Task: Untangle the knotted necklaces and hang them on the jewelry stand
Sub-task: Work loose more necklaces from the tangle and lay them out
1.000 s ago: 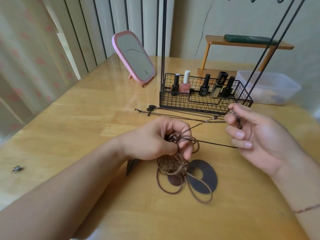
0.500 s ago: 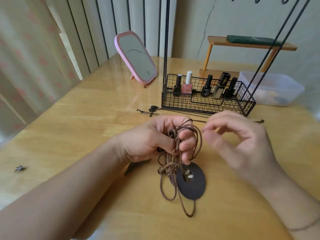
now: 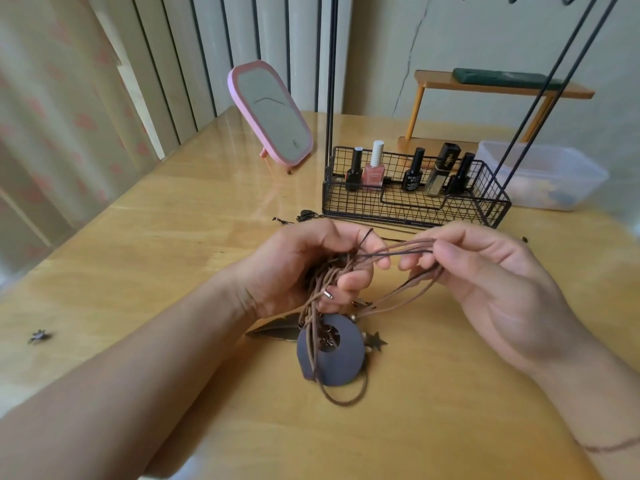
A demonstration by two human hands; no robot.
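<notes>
Necklaces [image 3: 332,285]: one tangle, two hands [image 3: 301,268] [image 3: 491,282] gripping

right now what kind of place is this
Probably a home dressing or vanity table: a pink mirror, nail polish bottles in a wire basket, and a plastic tub stand on the wooden table.

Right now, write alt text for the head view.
Two hands work a tangle of brown cord necklaces over a wooden table: the left hand grips the knot, the right hand pinches cords pulled sideways. A wire basket of nail polish bottles stands behind.
</notes>
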